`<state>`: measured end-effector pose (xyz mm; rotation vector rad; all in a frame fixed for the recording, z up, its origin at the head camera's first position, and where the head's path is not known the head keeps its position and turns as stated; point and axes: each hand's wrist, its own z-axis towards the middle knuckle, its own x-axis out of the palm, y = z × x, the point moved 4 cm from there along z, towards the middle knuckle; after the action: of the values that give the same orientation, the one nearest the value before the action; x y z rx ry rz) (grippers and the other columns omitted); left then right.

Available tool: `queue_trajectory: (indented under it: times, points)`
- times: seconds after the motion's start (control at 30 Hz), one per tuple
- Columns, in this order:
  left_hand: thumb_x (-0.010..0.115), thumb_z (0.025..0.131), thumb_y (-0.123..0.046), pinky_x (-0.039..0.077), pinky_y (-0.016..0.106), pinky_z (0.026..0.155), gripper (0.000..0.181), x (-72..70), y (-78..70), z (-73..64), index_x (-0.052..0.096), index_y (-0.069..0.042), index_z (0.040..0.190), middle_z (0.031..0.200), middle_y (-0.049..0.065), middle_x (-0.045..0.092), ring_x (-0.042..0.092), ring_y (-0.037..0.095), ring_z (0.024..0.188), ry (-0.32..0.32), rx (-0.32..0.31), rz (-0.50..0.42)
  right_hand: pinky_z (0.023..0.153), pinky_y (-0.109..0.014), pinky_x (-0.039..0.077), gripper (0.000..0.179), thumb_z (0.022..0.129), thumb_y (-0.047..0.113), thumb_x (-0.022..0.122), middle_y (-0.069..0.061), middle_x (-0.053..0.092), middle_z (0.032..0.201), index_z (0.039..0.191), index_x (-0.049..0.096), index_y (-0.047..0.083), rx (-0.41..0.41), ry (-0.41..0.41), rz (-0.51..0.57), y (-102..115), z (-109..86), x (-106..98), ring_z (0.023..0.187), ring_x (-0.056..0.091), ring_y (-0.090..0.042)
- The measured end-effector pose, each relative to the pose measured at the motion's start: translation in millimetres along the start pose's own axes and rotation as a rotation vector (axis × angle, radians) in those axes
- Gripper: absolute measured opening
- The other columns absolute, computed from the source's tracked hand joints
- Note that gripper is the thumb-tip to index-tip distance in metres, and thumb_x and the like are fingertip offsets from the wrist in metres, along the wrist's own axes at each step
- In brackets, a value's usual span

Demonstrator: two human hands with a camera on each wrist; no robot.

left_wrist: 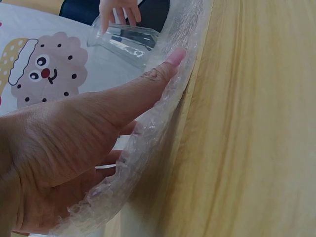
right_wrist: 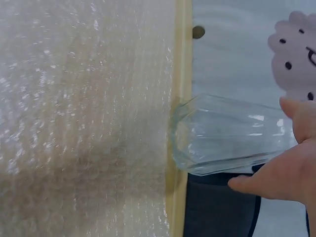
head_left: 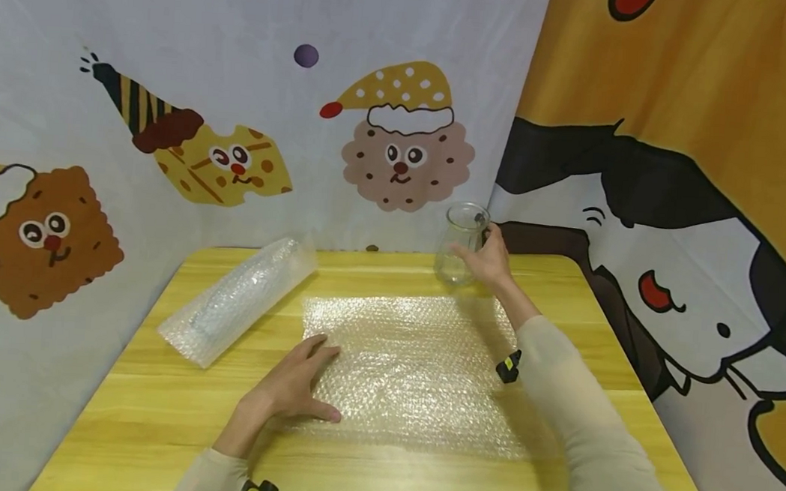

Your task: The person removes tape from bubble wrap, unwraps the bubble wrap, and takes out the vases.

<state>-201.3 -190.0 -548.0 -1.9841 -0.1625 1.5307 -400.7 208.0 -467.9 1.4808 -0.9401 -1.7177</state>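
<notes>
A sheet of bubble wrap (head_left: 405, 374) lies spread flat on the wooden table. My left hand (head_left: 297, 382) rests on its left edge, fingers and thumb spread apart; in the left wrist view the thumb (left_wrist: 148, 89) touches the wrap. Past the sheet's far right corner, near the table's back edge, a clear glass vase (head_left: 456, 261) stands upright. My right hand (head_left: 490, 259) grips it from the right near its neck, thumb across the front. The right wrist view shows the faceted lower part of the vase (right_wrist: 222, 136) beyond the wrap's edge; some fingers are hidden.
A rolled-up piece of bubble wrap (head_left: 241, 300) lies slantwise at the table's back left. Behind the table (head_left: 133, 410) hangs a white cloth (head_left: 245, 11) with cartoon prints, and an orange printed cloth (head_left: 647, 73) hangs at the right.
</notes>
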Motion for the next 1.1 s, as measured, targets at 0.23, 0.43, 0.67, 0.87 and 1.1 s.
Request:
queue_trajectory:
  times: [0.23, 0.43, 0.67, 0.87, 1.1]
  points:
    - [0.104, 0.066, -0.063, 0.036, 0.077, 0.133, 0.127, -2.3, -0.7, -0.7, 0.047, -0.021, 0.172, 0.188, 0.020, 0.023, 0.031, 0.053, 0.170, -0.005, -0.006, 0.010, 0.142, -0.067, 0.029, 0.100, 0.109, 0.049, 0.071, -0.031, 0.027, 0.183, 0.179, 0.017, 0.003, 0.025, 0.001, -0.010, -0.4, -30.4, -6.5, 0.170, 0.029, -0.051]
    - [0.103, 0.067, -0.064, 0.035, 0.077, 0.134, 0.128, -1.0, -1.2, 0.3, 0.046, -0.019, 0.173, 0.188, 0.020, 0.022, 0.030, 0.053, 0.170, 0.005, -0.008, 0.009, 0.136, -0.076, 0.032, 0.085, 0.107, 0.040, 0.075, -0.033, 0.036, 0.178, 0.172, 0.038, -0.001, -0.083, 0.114, -0.171, -4.7, -71.3, 2.7, 0.165, 0.036, -0.056]
    - [0.103, 0.067, -0.064, 0.035, 0.077, 0.134, 0.128, -1.4, -2.4, 0.5, 0.046, -0.018, 0.172, 0.187, 0.023, 0.023, 0.031, 0.054, 0.169, 0.004, 0.003, 0.010, 0.128, -0.079, 0.042, 0.082, 0.105, 0.046, 0.078, -0.031, 0.046, 0.174, 0.168, 0.048, 0.002, -0.260, 0.376, -0.394, -13.2, -133.5, 28.5, 0.157, 0.050, -0.056]
    - [0.103, 0.068, -0.064, 0.036, 0.076, 0.134, 0.127, -2.2, -3.7, 0.7, 0.047, -0.016, 0.172, 0.187, 0.023, 0.024, 0.031, 0.054, 0.170, 0.005, 0.009, 0.027, 0.131, -0.081, 0.035, 0.081, 0.100, 0.051, 0.083, -0.030, 0.050, 0.172, 0.163, 0.057, 0.007, -0.328, 0.441, -0.536, -24.2, -170.7, 37.9, 0.158, 0.049, -0.057]
    - [0.103, 0.068, -0.064, 0.035, 0.076, 0.135, 0.127, -2.3, -3.9, 0.8, 0.047, -0.015, 0.171, 0.186, 0.024, 0.025, 0.030, 0.054, 0.170, 0.004, 0.014, 0.035, 0.132, -0.083, 0.031, 0.085, 0.095, 0.058, 0.086, -0.031, 0.043, 0.176, 0.162, 0.059, 0.014, -0.379, 0.497, -0.652, -34.9, -191.8, 41.1, 0.162, 0.042, -0.057]
